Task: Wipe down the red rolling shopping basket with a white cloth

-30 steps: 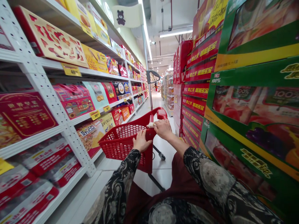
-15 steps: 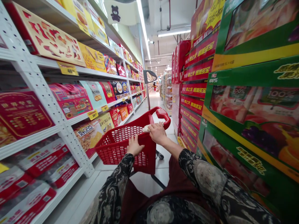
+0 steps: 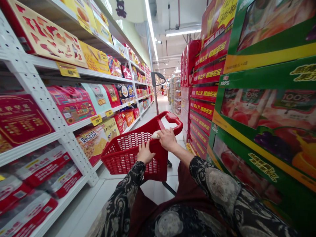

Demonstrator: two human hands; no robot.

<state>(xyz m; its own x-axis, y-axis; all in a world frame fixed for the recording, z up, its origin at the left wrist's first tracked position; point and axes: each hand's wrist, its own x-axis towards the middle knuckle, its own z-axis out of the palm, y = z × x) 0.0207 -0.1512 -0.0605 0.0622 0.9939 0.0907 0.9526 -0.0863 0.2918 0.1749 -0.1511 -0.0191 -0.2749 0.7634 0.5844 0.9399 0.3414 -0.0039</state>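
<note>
While one red plastic basket (image 3: 161, 158), pierced by rows of rounded holes, is borne on a wheeled frame (image 3: 169, 188), its rim is touched from above on the near side. By the grip of the right hand (image 3: 168, 140), one crumpled white cloth (soft-looking, its weave too small to tell) is pinched at that rim, near one smooth looped handle (image 3: 173, 119). The grip of the left hand (image 3: 145, 153) is spread, its fingers laid over the edge. Three green cartons (image 3: 266, 74) are stacked at the right.
</note>
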